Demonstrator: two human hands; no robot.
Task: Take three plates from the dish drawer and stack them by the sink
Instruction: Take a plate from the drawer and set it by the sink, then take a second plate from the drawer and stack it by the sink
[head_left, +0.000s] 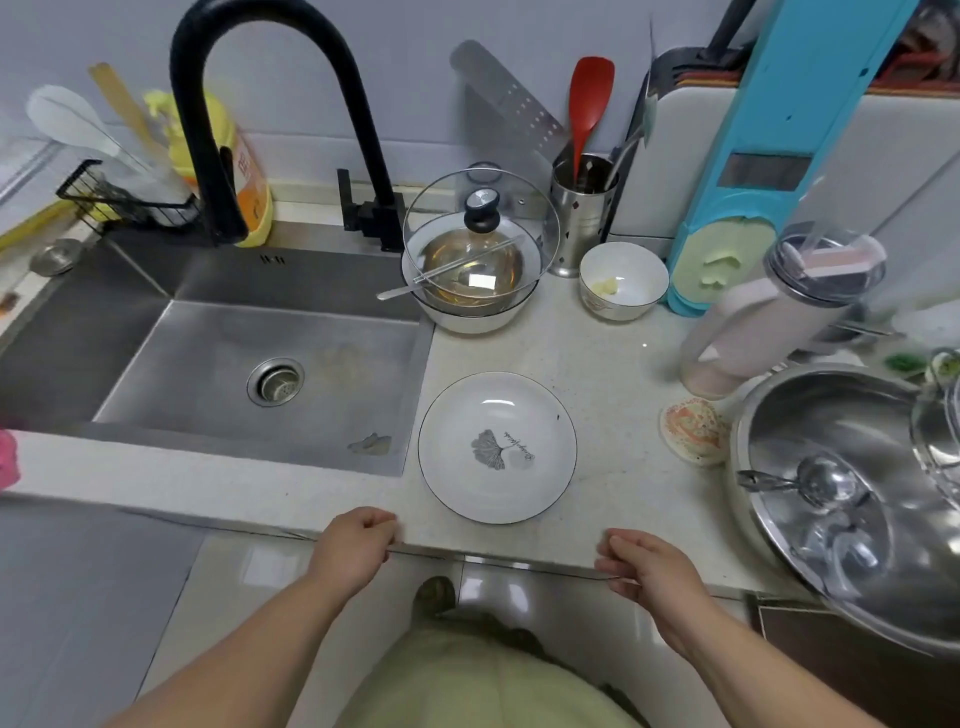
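A white plate (497, 447) with a dark rim and a grey leaf print lies on the pale counter (613, 374), just right of the steel sink (223, 353). Whether it is one plate or a stack I cannot tell. My left hand (353, 545) hovers at the counter's front edge, left of the plate, fingers curled and holding nothing. At the same edge, right of the plate, is my right hand (649, 571), also curled and empty. Neither hand touches the plate. The dish drawer is out of sight below the counter.
Behind the plate stand a white bowl with a glass lid (478, 260), a small white bowl (623, 280) and a steel utensil holder (582, 208). A big steel basin with a ladle (852, 493) fills the right. A black faucet (218, 130) arches over the sink.
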